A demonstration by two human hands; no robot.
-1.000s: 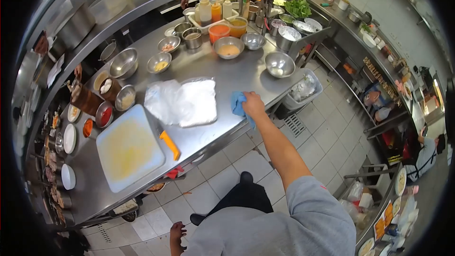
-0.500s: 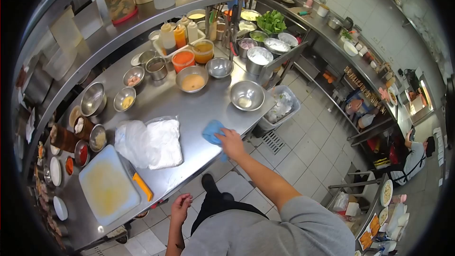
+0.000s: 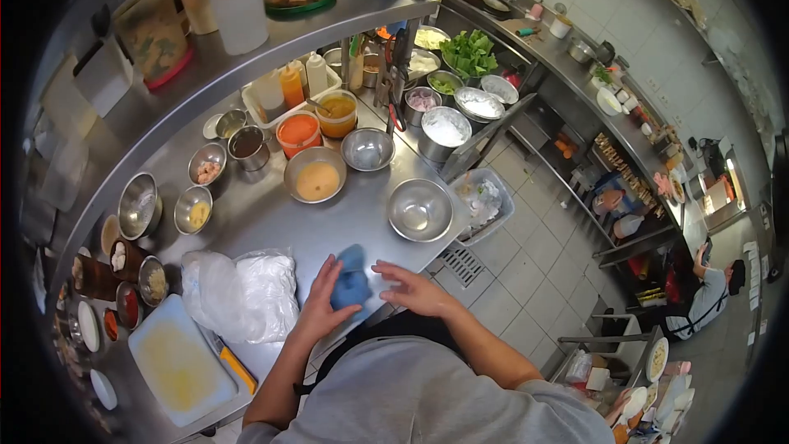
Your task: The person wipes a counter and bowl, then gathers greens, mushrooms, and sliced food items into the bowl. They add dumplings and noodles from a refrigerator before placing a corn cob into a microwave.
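Observation:
A blue cloth [image 3: 353, 281], crumpled and partly blurred, is between my two hands at the front edge of the steel table. On its left side, my left hand [image 3: 325, 304] has its fingers and thumb spread, the thumb overlapping the cloth in this view. My right hand [image 3: 417, 289] faces it from the other side with fingers apart and nothing in them. To the left of my hands sits a clear plastic bag with white contents [image 3: 246, 292]. Beyond my right hand stands a steel bowl [image 3: 420, 210].
A cutting board [image 3: 181, 362] and an orange-handled knife [image 3: 238, 368] lie at the left. Several sauce tubs and bowls line the back, including a bowl of beige liquid [image 3: 317, 181]. A plastic bin [image 3: 497, 218] stands past the table's right end. A person [image 3: 703, 296] is far right.
My right hand has come back from the cloth, fingers now apart. My left hand has risen from beside my body to the cloth, which has shifted nearer the table edge. The view has tilted.

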